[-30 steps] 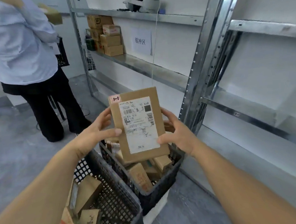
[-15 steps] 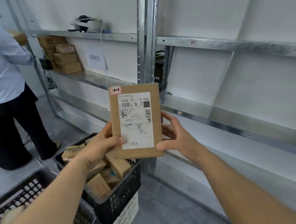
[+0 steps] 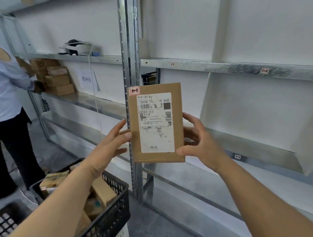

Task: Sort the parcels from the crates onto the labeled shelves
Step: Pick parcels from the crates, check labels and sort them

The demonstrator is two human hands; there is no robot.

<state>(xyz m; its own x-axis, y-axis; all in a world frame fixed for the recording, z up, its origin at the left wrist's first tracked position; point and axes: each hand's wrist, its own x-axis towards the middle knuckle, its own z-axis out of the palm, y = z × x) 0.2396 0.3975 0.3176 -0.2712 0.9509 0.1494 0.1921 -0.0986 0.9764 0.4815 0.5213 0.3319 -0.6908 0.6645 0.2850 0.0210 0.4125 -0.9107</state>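
Note:
A flat brown cardboard parcel [image 3: 177, 124] with a white shipping label and a red "1-1" sticker is held upright in front of the metal shelving. My left hand [image 3: 107, 147] grips its left edge with thumb in front and fingers behind. My right hand [image 3: 200, 141] pinches its lower right edge the same way. The shelf rail [image 3: 185, 65] above the parcel carries a small "1-1" tag [image 3: 172, 64] and a red "1-2" tag [image 3: 265, 71] further right. A black crate [image 3: 111, 219] with several parcels sits below my left forearm.
A person in a light shirt [image 3: 0, 92] stands at the left, handling stacked boxes [image 3: 56, 81] on the neighbouring shelf. A second black crate [image 3: 3, 221] is at the lower left. A steel upright [image 3: 128, 46] divides the bays. A headset [image 3: 76, 47] lies on an upper shelf.
My view has swung right and up toward the labeled shelf bay. The parcel has risen with both hands, away from the crates, and now stands in front of the upright.

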